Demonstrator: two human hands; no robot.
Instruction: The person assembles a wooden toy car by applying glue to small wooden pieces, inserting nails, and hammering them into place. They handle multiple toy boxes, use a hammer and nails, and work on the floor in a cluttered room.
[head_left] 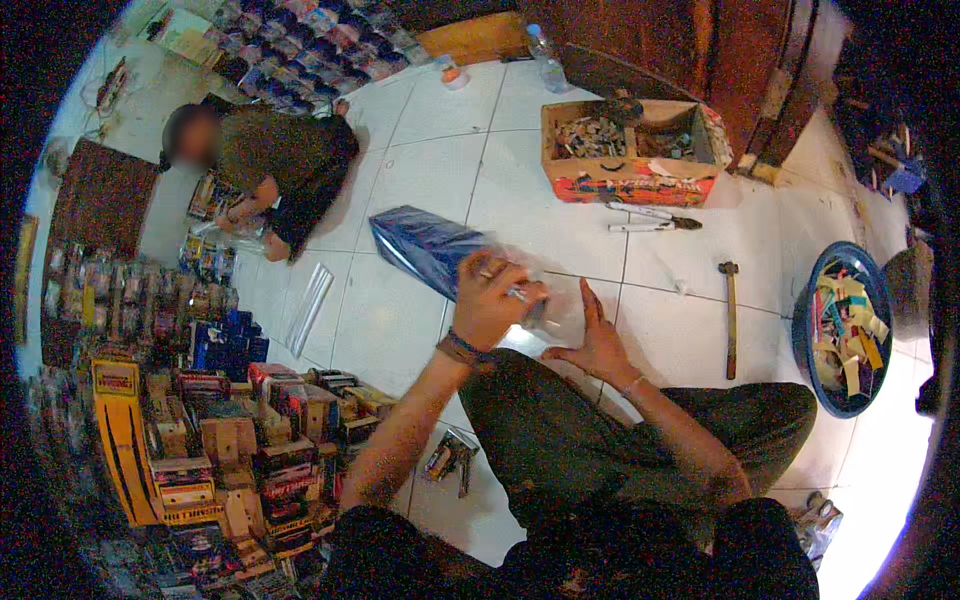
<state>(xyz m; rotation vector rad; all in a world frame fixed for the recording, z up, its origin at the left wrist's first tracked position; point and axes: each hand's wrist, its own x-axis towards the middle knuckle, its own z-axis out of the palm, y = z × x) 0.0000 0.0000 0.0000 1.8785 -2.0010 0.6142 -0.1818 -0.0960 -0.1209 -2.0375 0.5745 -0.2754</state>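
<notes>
our left hand [490, 300] pinches a small item at the mouth of a clear plastic bag [560, 310] held over our lap while our right hand [600, 345], fingers flat and open, steadies it, so we judge bagging barely begun, with stacks of small boxes [250, 430] left.

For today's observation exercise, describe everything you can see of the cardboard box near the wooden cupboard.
The open orange-sided cardboard box sits upright on the white tiled floor, against the brown wooden cupboard. Its front is colourfully printed and its flaps are open. Inside lie heaps of small greyish pieces, too small to identify. Metal pliers lie just before it, apart. No hand touches it.
</notes>
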